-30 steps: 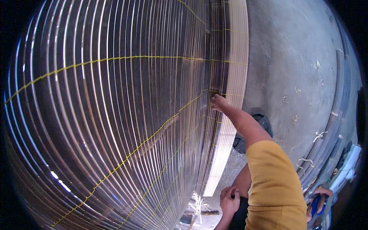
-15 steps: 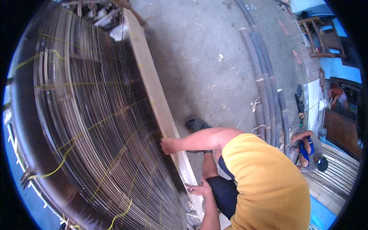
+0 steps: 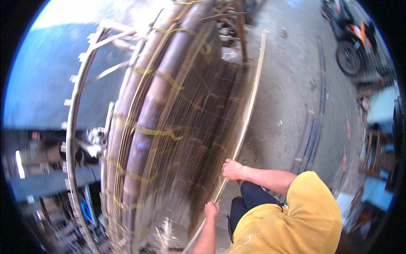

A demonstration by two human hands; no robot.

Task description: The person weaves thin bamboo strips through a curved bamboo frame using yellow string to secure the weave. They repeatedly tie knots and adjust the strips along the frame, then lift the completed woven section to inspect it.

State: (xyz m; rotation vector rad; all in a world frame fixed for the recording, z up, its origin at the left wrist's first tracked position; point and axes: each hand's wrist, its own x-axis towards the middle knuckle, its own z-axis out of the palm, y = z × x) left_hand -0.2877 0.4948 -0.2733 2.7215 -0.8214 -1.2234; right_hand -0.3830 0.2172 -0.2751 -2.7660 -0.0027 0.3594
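Note:
A large panel of thin brown slats (image 3: 203, 122), bound with yellow strips, leans in front of me and is smeared by motion. Along its near edge runs a long pale strip (image 3: 253, 95), apparently bamboo. My right hand (image 3: 234, 169) is closed around this strip at knee height. Lower down, closer to me, my left hand (image 3: 212, 209) is closed on the same strip. The finger undersides are hidden. Thick brown bamboo poles (image 3: 146, 114) with yellow ties stand beyond the slats.
A curved bamboo ladder-like frame (image 3: 74, 139) rises at the left. Dark poles (image 3: 311, 135) lie on the concrete floor (image 3: 283, 72) at the right. A motorcycle (image 3: 349, 57) stands at the far right. Pale shavings (image 3: 165, 235) lie near the bottom.
My view has swung left, bringing the ladder-like frame and motorcycle into sight. The pale strip now appears narrower, nearly edge-on. My left hand's spread fingers have closed on it.

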